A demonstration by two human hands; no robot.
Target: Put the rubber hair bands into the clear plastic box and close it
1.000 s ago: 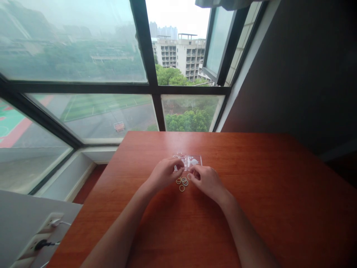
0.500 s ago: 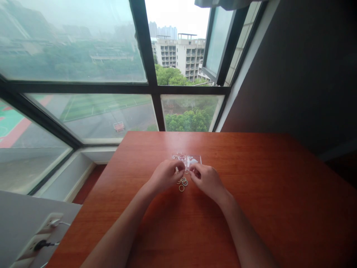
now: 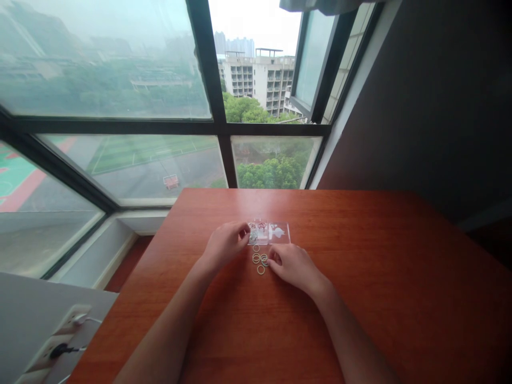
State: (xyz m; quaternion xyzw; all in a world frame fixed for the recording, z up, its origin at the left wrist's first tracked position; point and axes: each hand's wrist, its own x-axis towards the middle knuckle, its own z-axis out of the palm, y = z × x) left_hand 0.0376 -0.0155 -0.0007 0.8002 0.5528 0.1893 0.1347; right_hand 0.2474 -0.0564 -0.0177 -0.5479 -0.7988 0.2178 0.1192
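A small clear plastic box (image 3: 262, 240) lies with its lid (image 3: 279, 232) folded out to the right. Small rings in red and pale tones sit in its compartments. Several pale yellow-green rings (image 3: 256, 258) lie on the table just in front of the box, some overlapping. My left hand (image 3: 227, 242) is at the box's left side, fingers bent together near its edge; what they hold, if anything, is hidden. The fingertips of my right hand (image 3: 294, 264) are pinched at the right edge of the ring cluster, on a ring (image 3: 264, 261).
The reddish-brown wooden table (image 3: 360, 298) reaches to a dark-framed window (image 3: 224, 128) at the back. A dark wall (image 3: 420, 106) rises on the right. Sockets with plugs (image 3: 60, 349) are on the low wall at the lower left.
My left hand has moved left, away from the rings to the box's left side. My right hand has come down and slightly toward me to the loose rings. More of the box and rings shows.
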